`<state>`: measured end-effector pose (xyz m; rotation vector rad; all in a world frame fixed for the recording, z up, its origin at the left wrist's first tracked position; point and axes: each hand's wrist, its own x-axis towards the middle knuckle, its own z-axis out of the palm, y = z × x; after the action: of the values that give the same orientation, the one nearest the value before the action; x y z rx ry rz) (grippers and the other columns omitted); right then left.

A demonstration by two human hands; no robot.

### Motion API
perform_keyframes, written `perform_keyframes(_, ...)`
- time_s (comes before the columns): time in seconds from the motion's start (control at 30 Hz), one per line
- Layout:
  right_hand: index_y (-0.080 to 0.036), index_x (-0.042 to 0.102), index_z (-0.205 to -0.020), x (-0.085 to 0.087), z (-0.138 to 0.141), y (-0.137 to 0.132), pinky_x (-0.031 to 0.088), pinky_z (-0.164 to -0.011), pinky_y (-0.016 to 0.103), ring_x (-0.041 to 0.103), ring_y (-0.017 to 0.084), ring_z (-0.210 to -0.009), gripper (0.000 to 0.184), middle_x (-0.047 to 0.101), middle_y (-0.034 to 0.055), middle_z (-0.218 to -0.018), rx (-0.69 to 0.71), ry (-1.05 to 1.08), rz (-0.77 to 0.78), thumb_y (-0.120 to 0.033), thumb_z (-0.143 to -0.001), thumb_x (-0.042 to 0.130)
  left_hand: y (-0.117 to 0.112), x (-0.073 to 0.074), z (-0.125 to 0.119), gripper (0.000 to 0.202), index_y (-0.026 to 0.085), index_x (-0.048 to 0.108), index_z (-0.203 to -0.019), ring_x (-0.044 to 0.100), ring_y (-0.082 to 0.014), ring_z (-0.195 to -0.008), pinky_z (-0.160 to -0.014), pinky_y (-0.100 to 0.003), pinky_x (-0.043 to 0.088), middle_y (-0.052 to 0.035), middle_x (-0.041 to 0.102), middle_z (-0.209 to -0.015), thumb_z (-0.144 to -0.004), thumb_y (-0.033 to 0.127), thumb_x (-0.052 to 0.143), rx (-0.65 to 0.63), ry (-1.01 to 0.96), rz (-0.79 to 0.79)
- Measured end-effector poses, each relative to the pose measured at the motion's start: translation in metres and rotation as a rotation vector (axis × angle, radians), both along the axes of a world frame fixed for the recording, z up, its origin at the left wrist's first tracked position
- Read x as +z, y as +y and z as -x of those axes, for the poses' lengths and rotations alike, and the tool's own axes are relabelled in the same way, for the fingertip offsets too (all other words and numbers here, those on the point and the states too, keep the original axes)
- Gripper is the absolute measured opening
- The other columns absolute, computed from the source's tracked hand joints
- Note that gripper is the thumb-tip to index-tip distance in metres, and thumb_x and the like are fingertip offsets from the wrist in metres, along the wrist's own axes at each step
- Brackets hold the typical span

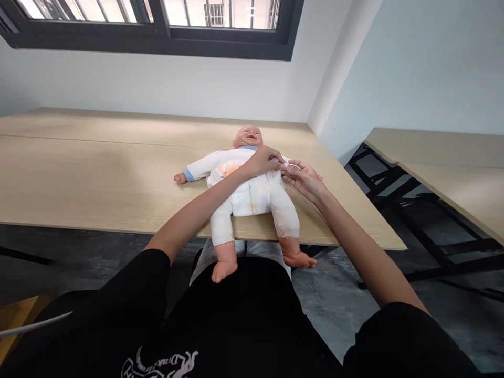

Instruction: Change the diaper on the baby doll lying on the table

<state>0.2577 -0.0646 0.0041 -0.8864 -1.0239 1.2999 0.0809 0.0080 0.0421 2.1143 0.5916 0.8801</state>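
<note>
A baby doll (248, 194) in a white, stained romper with blue cuffs lies on its back on the wooden table (98, 173), legs hanging over the near edge. My left hand (264, 160) reaches across the doll's chest and pinches the white sleeve fabric near its far shoulder. My right hand (303, 178) is beside it at the doll's arm, fingers closed on the same white sleeve. The doll's far arm is hidden by my hands.
A second wooden table (441, 157) on black legs stands at the right, with a grey-floored gap between the two. A white wall and a dark-framed window (157, 31) lie behind. My black shirt fills the bottom of the view.
</note>
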Motion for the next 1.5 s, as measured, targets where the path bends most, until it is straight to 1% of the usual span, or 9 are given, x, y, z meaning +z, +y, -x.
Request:
perform_keyframes(0.13, -0.022, 0.067, -0.091, 0.002, 0.002, -0.002, 0.058, -0.071, 0.018, 0.067, 0.012, -0.08, 0.043, 0.072, 0.0003, -0.087, 0.009, 0.033, 0.003, -0.029, -0.059, 0.094, 0.001, 0.001, 0.001, 0.004, 0.013, 0.072, -0.071, 0.038, -0.01, -0.058, -0.06, -0.027, 0.03, 0.0015, 0.056, -0.058, -0.073, 0.016, 0.074, 0.018, -0.004, -0.018)
perform_keyframes(0.3, -0.021, 0.07, -0.086, 0.002, 0.004, -0.002, 0.059, -0.073, 0.016, 0.066, 0.01, -0.081, 0.043, 0.071, -0.0006, -0.085, 0.023, 0.056, -0.012, -0.037, -0.056, 0.098, -0.003, 0.002, 0.003, 0.008, 0.012, 0.073, -0.074, 0.04, -0.0098, -0.059, -0.058, -0.026, 0.028, -0.0011, 0.062, -0.066, -0.074, 0.019, 0.076, -0.003, 0.008, -0.01)
perform_keyframes(0.63, -0.02, 0.066, -0.089, 0.001, 0.004, 0.0, 0.061, -0.079, 0.017, 0.067, 0.01, -0.081, 0.034, 0.069, -0.0007, -0.081, -0.027, 0.059, -0.002, -0.019, -0.061, 0.086, -0.003, -0.001, 0.001, 0.004, 0.013, 0.066, -0.074, 0.05, -0.0123, -0.07, -0.071, -0.026, 0.038, -0.0009, 0.065, -0.074, -0.078, 0.013, 0.066, -0.002, 0.034, -0.042)
perform_keyframes(0.83, -0.019, 0.062, -0.088, 0.0, 0.003, 0.002, 0.06, -0.069, 0.019, 0.065, 0.01, -0.072, 0.036, 0.068, -0.002, -0.075, -0.035, 0.049, -0.016, -0.019, -0.059, 0.084, -0.004, 0.001, 0.001, 0.005, 0.013, 0.062, -0.073, 0.052, -0.0123, -0.069, -0.071, -0.026, 0.039, -0.0011, 0.065, -0.075, -0.077, 0.012, 0.064, 0.036, 0.042, -0.049)
perform_keyframes(1.0, -0.019, 0.061, -0.088, 0.001, 0.003, 0.002, 0.06, -0.067, 0.02, 0.063, 0.011, -0.071, 0.036, 0.066, -0.002, -0.074, -0.049, 0.061, -0.018, -0.019, -0.058, 0.081, -0.004, 0.001, 0.001, 0.009, 0.015, 0.057, -0.071, 0.052, -0.0124, -0.063, -0.066, -0.026, 0.04, 0.0009, 0.06, -0.067, -0.077, 0.01, 0.061, 0.067, 0.058, -0.015)
perform_keyframes(1.17, -0.019, 0.058, -0.079, 0.003, 0.001, 0.003, 0.059, -0.066, 0.02, 0.06, 0.01, -0.069, 0.027, 0.058, -0.0032, -0.069, -0.104, 0.143, -0.02, -0.015, -0.058, 0.075, -0.008, 0.003, 0.002, 0.014, 0.017, 0.053, -0.07, 0.05, -0.0141, -0.064, -0.064, -0.027, 0.037, 0.0011, 0.057, -0.066, -0.076, 0.006, 0.06, 0.193, 0.147, -0.125)
perform_keyframes(1.33, -0.019, 0.051, -0.072, 0.0, -0.001, 0.006, 0.057, -0.063, 0.017, 0.056, 0.009, -0.067, 0.023, 0.051, -0.0033, -0.069, -0.179, 0.192, 0.027, -0.012, -0.057, 0.068, -0.012, 0.005, 0.003, 0.015, 0.018, 0.049, -0.072, 0.06, -0.0254, -0.089, -0.079, -0.036, 0.042, -0.007, 0.065, -0.084, -0.076, 0.01, 0.061, 0.397, 0.44, -0.342)
perform_keyframes(1.43, -0.019, 0.05, -0.073, 0.0, -0.002, 0.006, 0.056, -0.062, 0.017, 0.055, 0.009, -0.067, 0.025, 0.05, -0.0025, -0.071, -0.197, 0.181, 0.028, -0.013, -0.057, 0.067, -0.012, 0.004, 0.004, 0.012, 0.018, 0.052, -0.076, 0.06, -0.0309, -0.103, -0.088, -0.041, 0.042, -0.0107, 0.067, -0.095, -0.076, 0.013, 0.063, 0.368, 0.535, -0.412)
perform_keyframes(1.5, -0.019, 0.049, -0.073, 0.0, -0.001, 0.006, 0.056, -0.063, 0.018, 0.056, 0.01, -0.068, 0.026, 0.05, -0.002, -0.072, -0.189, 0.179, 0.01, -0.014, -0.056, 0.069, -0.011, 0.004, 0.005, 0.014, 0.018, 0.055, -0.083, 0.06, -0.0295, -0.103, -0.088, -0.039, 0.044, -0.0104, 0.067, -0.099, -0.074, 0.01, 0.063, 0.265, 0.454, -0.418)
